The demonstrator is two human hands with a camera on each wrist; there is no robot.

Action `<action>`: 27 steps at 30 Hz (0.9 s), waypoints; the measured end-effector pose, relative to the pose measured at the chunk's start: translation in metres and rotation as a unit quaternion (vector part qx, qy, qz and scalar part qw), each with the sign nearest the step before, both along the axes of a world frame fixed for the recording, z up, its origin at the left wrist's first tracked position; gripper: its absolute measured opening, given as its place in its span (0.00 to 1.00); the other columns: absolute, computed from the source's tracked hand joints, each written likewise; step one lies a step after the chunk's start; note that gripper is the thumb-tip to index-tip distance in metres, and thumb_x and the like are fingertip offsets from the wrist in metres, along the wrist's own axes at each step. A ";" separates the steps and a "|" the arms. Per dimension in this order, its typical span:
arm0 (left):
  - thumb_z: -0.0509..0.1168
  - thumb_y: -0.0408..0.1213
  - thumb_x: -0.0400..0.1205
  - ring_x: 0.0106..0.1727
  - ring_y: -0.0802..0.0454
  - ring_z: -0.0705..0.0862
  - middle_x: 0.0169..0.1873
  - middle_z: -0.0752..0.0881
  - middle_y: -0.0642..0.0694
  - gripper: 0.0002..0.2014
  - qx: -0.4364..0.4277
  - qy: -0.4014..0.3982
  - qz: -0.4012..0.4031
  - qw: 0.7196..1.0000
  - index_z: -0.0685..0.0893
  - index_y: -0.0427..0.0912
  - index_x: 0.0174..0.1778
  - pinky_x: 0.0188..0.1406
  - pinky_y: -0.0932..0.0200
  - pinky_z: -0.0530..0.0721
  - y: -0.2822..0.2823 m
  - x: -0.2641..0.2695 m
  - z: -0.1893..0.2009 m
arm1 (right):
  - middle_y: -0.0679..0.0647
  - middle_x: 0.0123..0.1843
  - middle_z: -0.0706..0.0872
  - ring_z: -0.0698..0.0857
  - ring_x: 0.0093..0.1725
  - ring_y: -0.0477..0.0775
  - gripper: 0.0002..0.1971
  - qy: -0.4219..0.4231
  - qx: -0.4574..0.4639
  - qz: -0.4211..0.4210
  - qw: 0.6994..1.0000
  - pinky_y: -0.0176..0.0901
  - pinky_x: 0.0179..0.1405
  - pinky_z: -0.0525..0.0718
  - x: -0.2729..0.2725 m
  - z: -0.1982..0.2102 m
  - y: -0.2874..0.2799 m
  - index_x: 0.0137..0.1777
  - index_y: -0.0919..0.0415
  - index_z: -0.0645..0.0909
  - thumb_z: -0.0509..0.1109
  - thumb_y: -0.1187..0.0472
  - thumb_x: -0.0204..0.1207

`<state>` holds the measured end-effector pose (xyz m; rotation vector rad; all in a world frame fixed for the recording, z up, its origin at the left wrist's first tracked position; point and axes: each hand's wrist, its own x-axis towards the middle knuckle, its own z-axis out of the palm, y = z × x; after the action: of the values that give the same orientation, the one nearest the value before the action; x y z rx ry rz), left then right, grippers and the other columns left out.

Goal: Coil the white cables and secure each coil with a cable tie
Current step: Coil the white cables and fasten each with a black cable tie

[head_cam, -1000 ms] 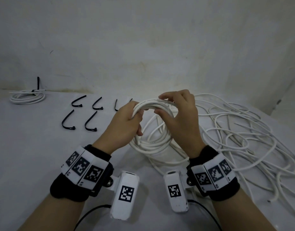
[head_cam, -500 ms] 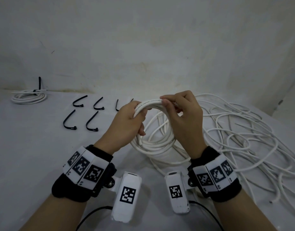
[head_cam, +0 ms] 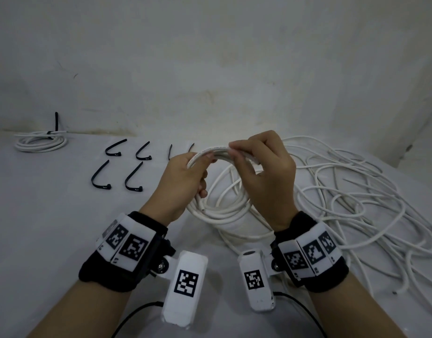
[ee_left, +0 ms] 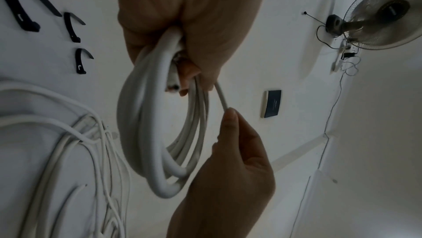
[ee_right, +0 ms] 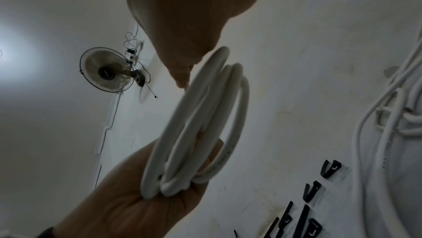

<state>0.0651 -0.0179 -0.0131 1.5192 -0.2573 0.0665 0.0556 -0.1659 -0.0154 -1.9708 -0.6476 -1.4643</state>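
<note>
A white cable coil (head_cam: 222, 208) of several loops is held upright above the table. My left hand (head_cam: 185, 181) grips its left side, fingers curled round the bundle (ee_left: 157, 58). My right hand (head_cam: 263, 172) pinches the coil's top strand (head_cam: 220, 150) between thumb and fingertips (ee_left: 229, 115). In the right wrist view the coil (ee_right: 200, 133) rests in the left palm (ee_right: 128, 204). A loose pile of white cable (head_cam: 344, 191) lies to the right. Several black cable ties (head_cam: 134, 176) lie in rows to the left.
A finished white coil with a black tie (head_cam: 40, 141) lies at the far left by the wall. The white table (head_cam: 51, 228) meets a white wall behind. A wall fan (ee_left: 383, 18) and a dark wall switch (ee_left: 271, 104) show in the wrist views.
My right hand has slid left along the coil's top toward the left hand, which shifted slightly. The coil stays upright between both hands.
</note>
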 end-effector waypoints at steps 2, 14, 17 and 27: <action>0.60 0.38 0.86 0.17 0.58 0.66 0.20 0.68 0.52 0.12 -0.026 0.014 0.012 0.999 0.84 0.33 0.49 0.17 0.65 0.72 0.003 0.002 0.001 | 0.54 0.38 0.85 0.82 0.40 0.54 0.02 0.057 0.020 0.036 0.998 0.35 0.42 0.77 -0.002 0.001 0.001 0.43 0.64 0.88 0.75 0.66 0.72; 0.60 0.38 0.85 0.18 0.59 0.65 0.19 0.68 0.52 0.14 -0.022 0.049 -0.012 0.998 0.84 0.29 0.54 0.16 0.67 0.70 0.008 0.003 0.006 | 0.49 0.48 0.79 0.79 0.53 0.43 0.11 0.333 0.068 0.082 0.937 0.24 0.50 0.74 -0.003 0.010 -0.013 0.39 0.46 0.86 0.83 0.62 0.63; 0.58 0.40 0.86 0.18 0.59 0.65 0.18 0.67 0.54 0.16 -0.017 0.045 -0.022 0.999 0.83 0.30 0.55 0.16 0.67 0.69 0.009 0.002 0.006 | 0.52 0.48 0.84 0.86 0.48 0.48 0.13 0.366 0.124 0.160 0.908 0.36 0.48 0.82 -0.002 0.011 -0.015 0.40 0.52 0.83 0.81 0.68 0.64; 0.57 0.42 0.86 0.19 0.58 0.64 0.21 0.66 0.52 0.16 0.001 0.039 -0.064 0.997 0.83 0.32 0.55 0.18 0.66 0.70 0.009 -0.002 0.008 | 0.53 0.44 0.88 0.86 0.39 0.51 0.13 0.376 0.073 0.130 0.915 0.39 0.39 0.85 0.001 0.005 -0.012 0.54 0.58 0.80 0.76 0.67 0.71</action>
<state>0.0626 -0.0093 -0.0048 1.5012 -0.2918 -0.0942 0.0563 -0.1781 -0.0105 -2.0212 -0.4058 -0.4968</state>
